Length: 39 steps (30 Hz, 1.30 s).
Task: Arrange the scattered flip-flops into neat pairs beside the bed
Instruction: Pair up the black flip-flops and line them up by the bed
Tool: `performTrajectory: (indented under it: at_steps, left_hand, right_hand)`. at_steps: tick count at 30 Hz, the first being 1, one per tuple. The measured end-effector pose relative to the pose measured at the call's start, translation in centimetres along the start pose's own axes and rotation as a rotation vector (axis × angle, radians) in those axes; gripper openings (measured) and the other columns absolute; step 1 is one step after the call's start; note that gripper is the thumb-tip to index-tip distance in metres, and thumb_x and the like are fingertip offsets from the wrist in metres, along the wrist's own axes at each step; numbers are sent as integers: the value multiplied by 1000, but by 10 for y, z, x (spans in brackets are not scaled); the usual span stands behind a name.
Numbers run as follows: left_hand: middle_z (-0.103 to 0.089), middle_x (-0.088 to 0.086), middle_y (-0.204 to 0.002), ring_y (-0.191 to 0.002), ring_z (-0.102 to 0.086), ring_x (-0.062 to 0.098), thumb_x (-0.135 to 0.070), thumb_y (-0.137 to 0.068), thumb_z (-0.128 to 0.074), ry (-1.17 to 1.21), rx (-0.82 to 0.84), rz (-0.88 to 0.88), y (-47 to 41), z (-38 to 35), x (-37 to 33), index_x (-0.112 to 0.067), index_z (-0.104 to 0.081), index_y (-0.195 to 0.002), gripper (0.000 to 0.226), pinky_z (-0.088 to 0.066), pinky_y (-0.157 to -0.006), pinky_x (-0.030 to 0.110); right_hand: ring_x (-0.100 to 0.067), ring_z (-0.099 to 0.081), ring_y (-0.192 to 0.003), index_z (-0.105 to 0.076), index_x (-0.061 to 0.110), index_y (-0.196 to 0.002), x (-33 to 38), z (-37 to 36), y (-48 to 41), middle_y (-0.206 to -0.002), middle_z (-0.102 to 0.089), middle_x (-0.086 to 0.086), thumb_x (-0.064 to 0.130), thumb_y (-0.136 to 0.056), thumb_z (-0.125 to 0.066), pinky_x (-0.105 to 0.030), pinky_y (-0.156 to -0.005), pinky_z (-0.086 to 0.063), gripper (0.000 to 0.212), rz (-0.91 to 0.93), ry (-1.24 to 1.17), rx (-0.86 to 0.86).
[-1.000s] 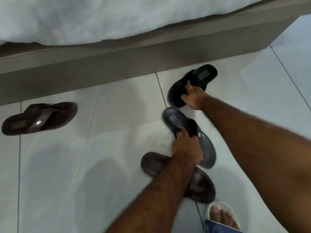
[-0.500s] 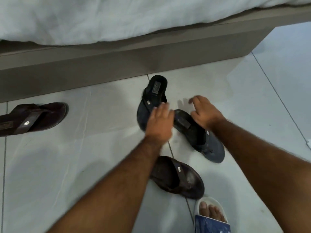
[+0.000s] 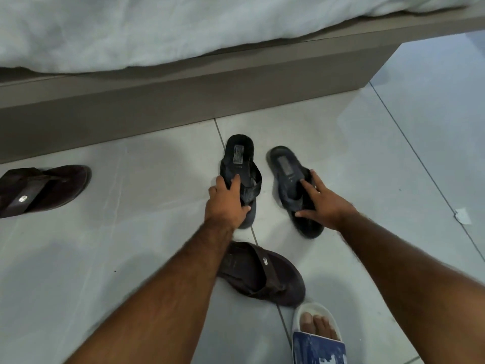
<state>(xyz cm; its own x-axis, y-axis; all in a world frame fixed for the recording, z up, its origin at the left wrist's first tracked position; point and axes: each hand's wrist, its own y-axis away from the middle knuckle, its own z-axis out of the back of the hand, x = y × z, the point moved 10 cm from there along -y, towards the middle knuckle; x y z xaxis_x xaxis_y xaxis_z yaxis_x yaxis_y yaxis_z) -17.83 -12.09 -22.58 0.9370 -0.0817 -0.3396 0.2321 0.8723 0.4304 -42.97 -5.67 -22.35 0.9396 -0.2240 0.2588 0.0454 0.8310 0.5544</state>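
**Both hands on the dark pair beside the bed**

Two dark flip-flops lie side by side on the pale tiled floor (image 3: 110, 258), just off the bed base (image 3: 157, 106), heels toward the bed and toes toward the person. They do not touch; a strip of tile shows between them.

The left hand (image 3: 227, 203) grips the left dark flip-flop (image 3: 239, 164) at its strap: the fingers curl over the near half of the sole, the forefinger lies along the strap, and the thumb is pressed against the sole's edge. This flip-flop runs roughly from 12 to 6 o'clock.

The right hand (image 3: 324, 203) rests on the right dark flip-flop (image 3: 284, 166) with its fingers spread, two laid across the strap and the thumb stretched toward the toe end. Whether it pinches the strap or only presses down cannot be told. This flip-flop is slightly turned, heel at about 11 o'clock and toe at 5.

A brown flip-flop (image 3: 265, 274) lies at 6 o'clock from the dark pair, partly under the left forearm, its near end close to the person's foot in a white slide (image 3: 315, 321). Another brown flip-flop (image 3: 49, 187) lies well apart at 9 o'clock, near the bed base. A white sheet (image 3: 183, 27) hangs over the bed's edge at 12 o'clock.
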Motion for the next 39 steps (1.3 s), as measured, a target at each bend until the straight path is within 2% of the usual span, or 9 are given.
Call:
performTrajectory:
  at_steps: [4,8,10,14,16,18,22,27,39]
  left_hand:
    - [-24,16,-149,-128,-41,36,-40,-82,-77,32,-2,-7,8,-16,-21,-28,-27,-152,87,-52,-99,47]
    - [-22,16,-148,-126,-44,34,-34,-83,-78,51,2,-12,5,-23,-39,-27,-26,-153,87,-50,-101,46]
    - [-20,16,-149,-128,-44,33,-33,-84,-77,77,24,-9,1,-26,-48,-28,-22,-155,90,-48,-104,46]
    - [-13,16,-153,-133,-41,32,-30,-86,-76,85,56,-1,-15,-26,-61,-28,-12,-160,98,-45,-110,45]
    - [-10,17,-155,-131,-42,33,-28,-88,-73,79,70,-13,-24,-23,-69,-29,-7,-161,98,-46,-109,45]
    - [-6,19,-158,-131,-42,33,-27,-90,-71,80,91,-31,-32,-20,-76,-28,-1,-161,100,-47,-110,45]
    - [-2,20,-163,-138,-39,34,-23,-91,-70,139,111,-62,-45,-15,-89,-22,6,-161,103,-45,-112,45]
    - [9,15,-168,-151,-24,33,-26,-93,-66,113,151,-113,-55,-16,-98,-12,5,-161,100,-37,-119,44]
    - [11,3,-170,-154,-13,30,-27,-88,-63,-135,245,-145,-82,-7,-82,-19,-2,-162,96,-23,-121,49]
  right_hand:
    - [-35,-38,-147,-9,22,-163,-14,19,-22,-170,19,1,50,-84,-74,-50,-116,-39,106,-156,-117,-49]
    - [-36,-41,-144,-17,16,-161,-6,32,-42,-168,-5,-10,40,-83,-78,-49,-117,-39,102,-126,-156,-97]
    - [-36,-42,-142,-24,15,-159,2,36,-49,-164,-14,-13,34,-86,-77,-47,-118,-38,93,-99,-155,-120]
    - [-38,-43,-142,-49,19,-149,15,46,-63,-166,-13,-12,15,-90,-65,-41,-122,-33,61,-65,-130,-175]
    - [-38,-38,-145,-50,24,-147,16,52,-67,-167,-10,-12,22,-89,-56,-41,-124,-30,59,-89,-205,-193]
    - [-38,-26,-151,-44,30,-151,14,55,-70,-169,-6,-11,44,-86,-53,-45,-126,-24,67,-121,-287,-202]
    - [-37,1,-157,-23,38,-158,8,54,-79,-170,11,-9,75,-69,-70,-52,-127,-13,108,-136,-229,-161]
    - [-40,0,-157,-17,37,-159,-4,59,-93,-169,17,-12,64,-68,-81,-55,-126,-17,114,-192,-187,-192]
    - [-49,0,-154,-12,39,-160,-4,58,-107,-168,19,-15,67,-82,-66,-60,-124,-18,99,-286,-184,-185]
